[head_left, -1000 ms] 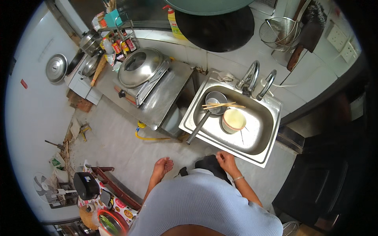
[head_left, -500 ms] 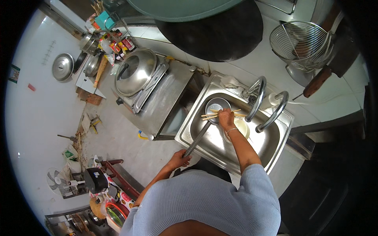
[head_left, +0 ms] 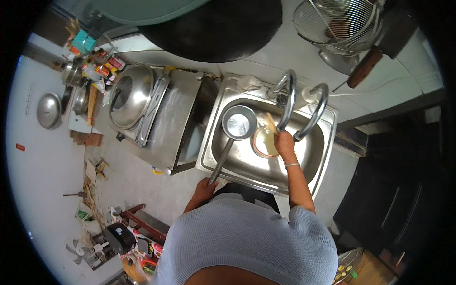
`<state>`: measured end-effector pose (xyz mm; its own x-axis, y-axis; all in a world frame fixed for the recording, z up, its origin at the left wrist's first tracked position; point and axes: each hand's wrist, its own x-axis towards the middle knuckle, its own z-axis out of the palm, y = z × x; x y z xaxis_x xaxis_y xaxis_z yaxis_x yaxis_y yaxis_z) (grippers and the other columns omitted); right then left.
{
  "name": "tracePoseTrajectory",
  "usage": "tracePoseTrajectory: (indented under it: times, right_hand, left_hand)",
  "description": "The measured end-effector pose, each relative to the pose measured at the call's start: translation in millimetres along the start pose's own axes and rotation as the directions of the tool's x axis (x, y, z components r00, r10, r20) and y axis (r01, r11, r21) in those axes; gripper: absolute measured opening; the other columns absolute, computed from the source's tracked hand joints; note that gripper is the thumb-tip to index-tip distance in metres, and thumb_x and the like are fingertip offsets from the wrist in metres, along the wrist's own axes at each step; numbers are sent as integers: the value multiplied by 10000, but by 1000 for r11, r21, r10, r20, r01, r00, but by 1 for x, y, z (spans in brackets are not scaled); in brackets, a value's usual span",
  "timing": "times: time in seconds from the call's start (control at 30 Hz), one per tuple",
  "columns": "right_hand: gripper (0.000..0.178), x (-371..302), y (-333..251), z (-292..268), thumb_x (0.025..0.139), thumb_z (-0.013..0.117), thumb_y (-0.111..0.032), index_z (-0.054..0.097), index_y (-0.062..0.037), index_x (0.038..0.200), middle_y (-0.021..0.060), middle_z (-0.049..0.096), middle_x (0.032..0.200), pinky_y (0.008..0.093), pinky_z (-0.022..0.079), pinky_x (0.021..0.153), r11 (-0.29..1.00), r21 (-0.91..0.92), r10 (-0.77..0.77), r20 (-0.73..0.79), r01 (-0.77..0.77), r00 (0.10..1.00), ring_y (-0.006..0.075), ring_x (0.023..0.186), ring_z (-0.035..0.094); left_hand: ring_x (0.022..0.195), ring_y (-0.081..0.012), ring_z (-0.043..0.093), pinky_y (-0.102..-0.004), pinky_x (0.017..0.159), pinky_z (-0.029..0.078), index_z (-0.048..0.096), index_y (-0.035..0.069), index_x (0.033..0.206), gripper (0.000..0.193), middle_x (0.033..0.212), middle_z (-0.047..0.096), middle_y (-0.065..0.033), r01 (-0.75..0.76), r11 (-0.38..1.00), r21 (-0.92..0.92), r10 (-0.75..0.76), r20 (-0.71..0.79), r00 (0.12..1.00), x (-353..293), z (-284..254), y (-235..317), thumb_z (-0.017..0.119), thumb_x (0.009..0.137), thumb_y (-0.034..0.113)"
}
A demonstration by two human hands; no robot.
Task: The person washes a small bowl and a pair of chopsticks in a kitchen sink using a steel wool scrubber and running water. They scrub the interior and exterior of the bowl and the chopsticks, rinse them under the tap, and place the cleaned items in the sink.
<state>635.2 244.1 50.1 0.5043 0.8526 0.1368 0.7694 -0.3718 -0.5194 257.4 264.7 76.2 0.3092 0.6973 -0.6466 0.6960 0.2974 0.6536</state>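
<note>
My left hand (head_left: 203, 191) is wrapped round the long handle of a round grey metal ladle (head_left: 232, 127). The ladle's wide bowl rests over the left part of the steel sink (head_left: 304, 173). Beside it in the basin sits a pale bowl (head_left: 261, 144) with a reddish rim. My right hand (head_left: 285, 144) is closed over that bowl's right side, close under a curved tap (head_left: 291, 95). From its fingers a bunch of wooden chopsticks (head_left: 270, 121) sticks out, tilted toward the back of the sink. The lower ends of the chopsticks are hidden by the hand.
A second curved tap (head_left: 323, 111) rises at the right. Left of the sink is a steel counter (head_left: 173, 114) with a large lidded pan (head_left: 133, 97). On the wall hang a wire basket (head_left: 337, 28) and a cleaver with a wooden handle (head_left: 365, 69).
My right hand has moved away from the ladle to the bowl and tap, taking the chopsticks with it. The chopsticks no longer lie across the ladle. The view has shifted.
</note>
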Motion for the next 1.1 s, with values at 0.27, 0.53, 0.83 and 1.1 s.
tracePoseTrajectory:
  times: [0.27,0.53,0.83,1.1]
  right_hand:
    - [197,-42,109,-12,726,595,-145,607,21,831,241,603,775,430,471,684,856,103,489,152,-506,859,380,759,597]
    - [185,-25,109,35,708,611,-123,629,-28,866,202,605,828,405,481,721,940,53,321,191,-336,928,347,773,598]
    - [201,-43,96,79,785,566,-222,610,-50,881,160,623,865,386,528,654,847,-273,522,267,-456,810,297,812,627]
    - [185,-58,95,44,754,566,-147,628,-39,891,174,639,902,395,514,710,679,-310,731,201,-666,652,327,829,631]
  left_hand:
    - [520,-82,421,-262,461,348,489,61,788,192,590,453,13,71,982,-174,-51,118,992,-28,-29,39,579,844,221]
    - [521,-58,372,-234,464,309,467,94,785,159,591,404,44,139,944,-299,-96,154,983,-42,-30,38,573,854,191]
    - [542,-50,341,-225,497,306,462,83,753,181,600,382,56,60,989,-137,-47,93,995,-47,-29,21,581,854,175]
    - [542,-42,334,-220,490,293,471,90,748,173,590,367,67,55,974,-220,-33,105,994,-43,-22,5,584,856,164]
